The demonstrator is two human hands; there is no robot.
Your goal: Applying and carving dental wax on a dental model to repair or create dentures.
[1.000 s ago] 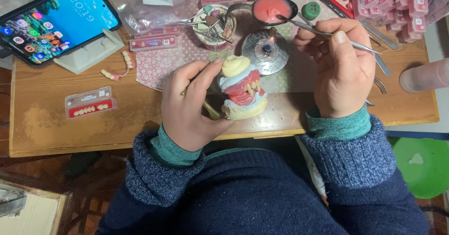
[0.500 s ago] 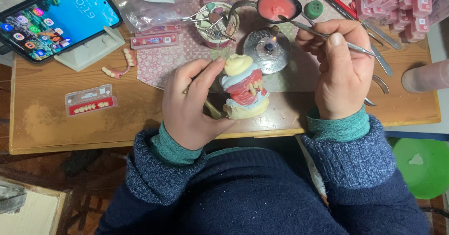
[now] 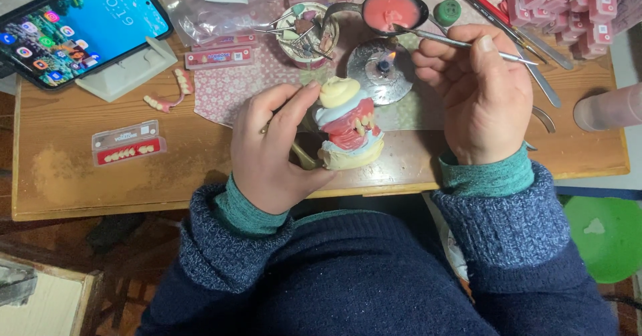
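Note:
My left hand (image 3: 274, 150) grips a dental model (image 3: 348, 125) of cream plaster, red wax and a few set teeth, held near the table's front edge. My right hand (image 3: 476, 88) holds a thin metal wax tool (image 3: 461, 42); its tip rests in a large spoon (image 3: 391, 10) filled with pink wax. Between the model and the spoon, a small burner (image 3: 382, 68) on a round metal base shows a lit flame.
A phone (image 3: 73, 25) leans on a white stand at the back left. A strip of teeth (image 3: 167, 95) and a small card of teeth (image 3: 127, 145) lie left. A cup of tools (image 3: 304, 32), red tooth boxes (image 3: 568, 22), a green stool (image 3: 605, 236).
My right hand has shifted slightly, bringing the tool's tip into the spoon of pink wax. My left hand and the model stay almost in place.

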